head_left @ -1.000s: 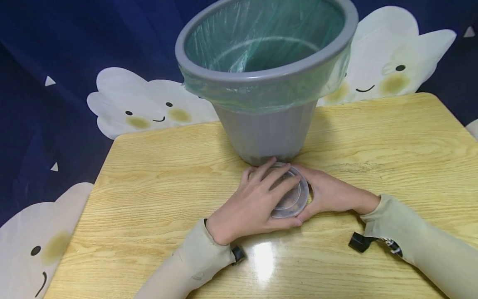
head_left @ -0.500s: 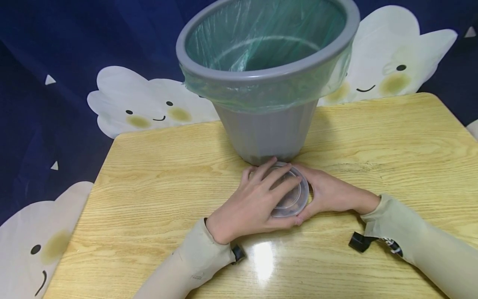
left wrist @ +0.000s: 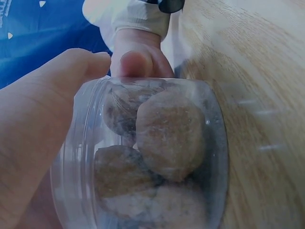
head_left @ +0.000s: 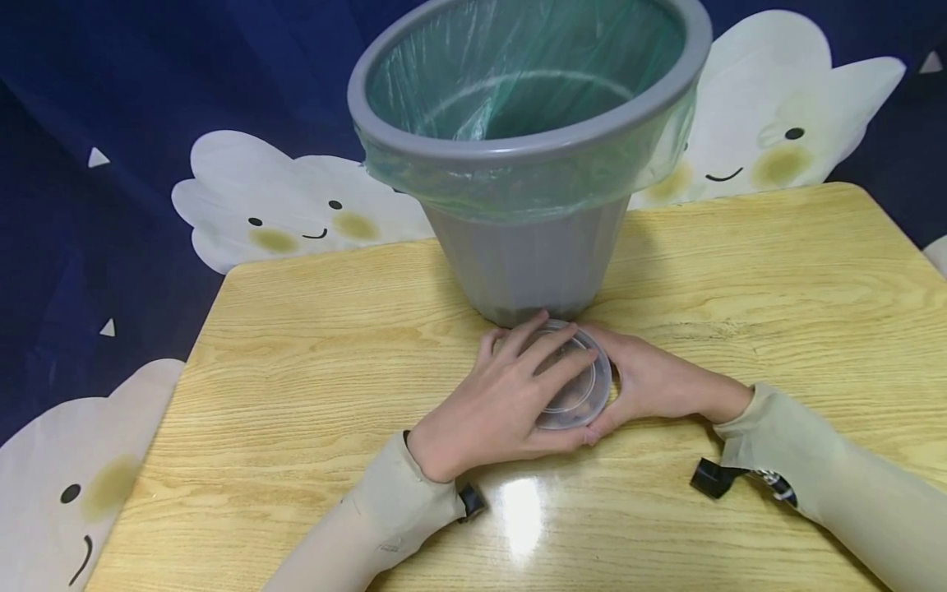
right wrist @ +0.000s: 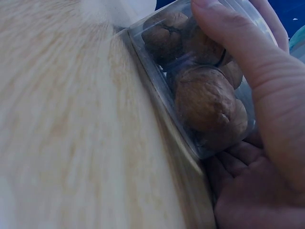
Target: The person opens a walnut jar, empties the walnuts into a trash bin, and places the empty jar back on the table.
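Sleeved forearms reach inward over the wood-grain table (head_left: 296, 386). The left hand (head_left: 499, 395) clasps a clear plastic jar (left wrist: 214, 119) from above, fingers splayed across its round, ridged lid (head_left: 588, 386); the right hand (head_left: 654, 382) grips its side. Inside are rough, brown, walnut-like lumps (right wrist: 205, 98). The jar stands just before a grey, tapered bin (head_left: 528, 263) lined with crinkly green film (head_left: 518, 193). Behind hangs navy cloth (head_left: 281, 74) with smiling white clouds.
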`<state>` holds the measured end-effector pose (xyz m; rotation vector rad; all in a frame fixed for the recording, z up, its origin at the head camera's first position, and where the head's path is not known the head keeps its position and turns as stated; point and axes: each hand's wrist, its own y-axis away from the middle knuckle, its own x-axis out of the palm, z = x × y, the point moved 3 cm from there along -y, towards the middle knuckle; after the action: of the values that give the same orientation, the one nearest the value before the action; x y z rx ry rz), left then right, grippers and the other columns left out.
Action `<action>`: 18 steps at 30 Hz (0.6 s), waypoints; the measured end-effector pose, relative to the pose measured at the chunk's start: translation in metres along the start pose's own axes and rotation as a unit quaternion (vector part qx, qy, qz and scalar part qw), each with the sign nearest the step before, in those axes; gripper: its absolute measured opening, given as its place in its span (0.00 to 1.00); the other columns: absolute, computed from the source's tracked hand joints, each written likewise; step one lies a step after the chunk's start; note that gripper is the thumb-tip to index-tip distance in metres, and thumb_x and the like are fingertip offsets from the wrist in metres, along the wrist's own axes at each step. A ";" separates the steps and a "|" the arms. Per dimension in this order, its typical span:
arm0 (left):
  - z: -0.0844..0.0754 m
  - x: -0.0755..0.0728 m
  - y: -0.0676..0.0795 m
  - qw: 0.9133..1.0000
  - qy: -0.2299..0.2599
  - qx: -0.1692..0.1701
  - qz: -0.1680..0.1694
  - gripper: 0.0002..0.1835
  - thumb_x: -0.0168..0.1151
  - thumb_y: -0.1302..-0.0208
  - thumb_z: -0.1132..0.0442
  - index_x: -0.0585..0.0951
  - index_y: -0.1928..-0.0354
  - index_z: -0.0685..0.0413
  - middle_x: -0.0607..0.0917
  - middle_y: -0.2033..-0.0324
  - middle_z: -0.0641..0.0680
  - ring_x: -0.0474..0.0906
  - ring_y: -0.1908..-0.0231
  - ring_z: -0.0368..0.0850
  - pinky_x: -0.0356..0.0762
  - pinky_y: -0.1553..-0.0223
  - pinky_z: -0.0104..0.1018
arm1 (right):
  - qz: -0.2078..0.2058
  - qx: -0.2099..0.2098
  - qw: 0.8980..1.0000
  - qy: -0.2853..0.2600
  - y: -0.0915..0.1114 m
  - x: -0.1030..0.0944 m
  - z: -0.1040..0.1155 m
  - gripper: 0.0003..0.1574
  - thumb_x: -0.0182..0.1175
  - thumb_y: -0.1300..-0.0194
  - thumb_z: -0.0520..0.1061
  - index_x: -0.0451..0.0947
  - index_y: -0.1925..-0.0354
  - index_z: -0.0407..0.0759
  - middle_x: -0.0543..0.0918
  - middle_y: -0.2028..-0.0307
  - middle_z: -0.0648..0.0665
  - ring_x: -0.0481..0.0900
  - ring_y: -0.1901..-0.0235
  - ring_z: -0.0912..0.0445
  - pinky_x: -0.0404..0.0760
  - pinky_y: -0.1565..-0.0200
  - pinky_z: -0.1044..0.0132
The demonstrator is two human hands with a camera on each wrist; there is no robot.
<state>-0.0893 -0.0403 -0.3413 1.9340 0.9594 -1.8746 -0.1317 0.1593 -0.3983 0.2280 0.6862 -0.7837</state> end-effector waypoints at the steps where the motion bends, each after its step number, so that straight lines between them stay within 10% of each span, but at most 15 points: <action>1: 0.000 0.000 0.000 1.000 0.001 0.001 -0.001 0.40 0.62 0.37 0.28 0.72 0.28 0.36 0.72 0.26 0.50 0.62 0.22 0.61 0.69 0.36 0.61 | 0.000 0.001 1.000 0.000 0.000 0.000 0.000 0.80 0.87 0.64 0.63 0.53 0.20 0.59 0.70 0.26 0.49 0.74 0.32 0.53 0.76 0.33 0.60; 18: -0.001 -0.003 -0.001 1.000 0.008 0.001 -0.001 0.35 0.61 0.35 0.29 0.74 0.30 0.33 0.73 0.27 0.47 0.65 0.24 0.56 0.68 0.35 0.62 | -0.002 0.026 0.999 -0.020 -0.001 0.001 0.001 0.77 0.86 0.64 0.65 0.55 0.22 0.65 0.71 0.28 0.57 0.73 0.31 0.57 0.74 0.31 0.59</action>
<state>-0.0889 -0.0399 -0.3383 1.9523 0.9638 -1.8644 -0.1312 0.1573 -0.3980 0.2573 0.6288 -0.8087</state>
